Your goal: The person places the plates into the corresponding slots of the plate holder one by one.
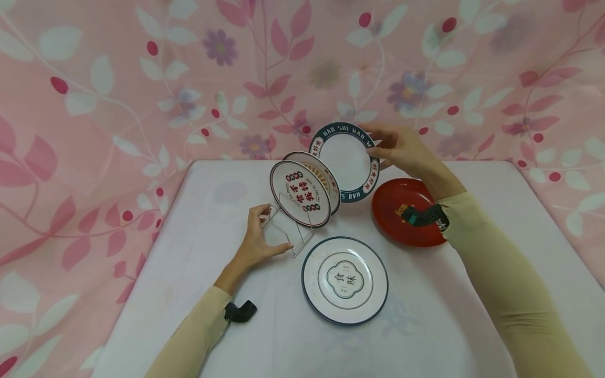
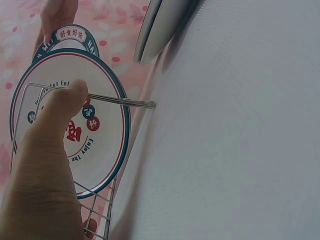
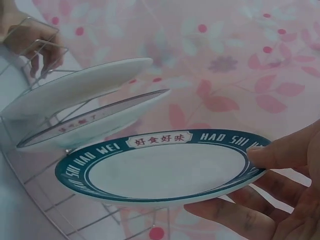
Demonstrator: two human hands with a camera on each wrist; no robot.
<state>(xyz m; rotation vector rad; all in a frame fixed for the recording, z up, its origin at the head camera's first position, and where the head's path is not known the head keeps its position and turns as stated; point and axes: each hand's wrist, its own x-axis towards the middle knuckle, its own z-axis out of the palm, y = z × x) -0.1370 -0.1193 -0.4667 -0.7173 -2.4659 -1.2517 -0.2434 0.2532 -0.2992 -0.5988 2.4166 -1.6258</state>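
A wire dish rack (image 1: 295, 236) stands near the table's middle, and my left hand (image 1: 260, 236) grips its near end, thumb on the wire in the left wrist view. Two plates lean upright in the rack: a white plate with red characters (image 1: 300, 193) in front and a patterned plate (image 1: 326, 176) behind it. My right hand (image 1: 402, 149) pinches the rim of a white plate with a dark teal lettered border (image 1: 344, 157), thumb on the face and fingers beneath. In the right wrist view that lettered plate (image 3: 170, 170) is beside the rack, close to the patterned plate.
A white plate with a blue rim (image 1: 345, 281) lies flat on the white table (image 1: 227, 210) in front of the rack. To the right is a red plate (image 1: 402, 212), partly under my right forearm. Behind hangs a pink floral cloth (image 1: 302, 68).
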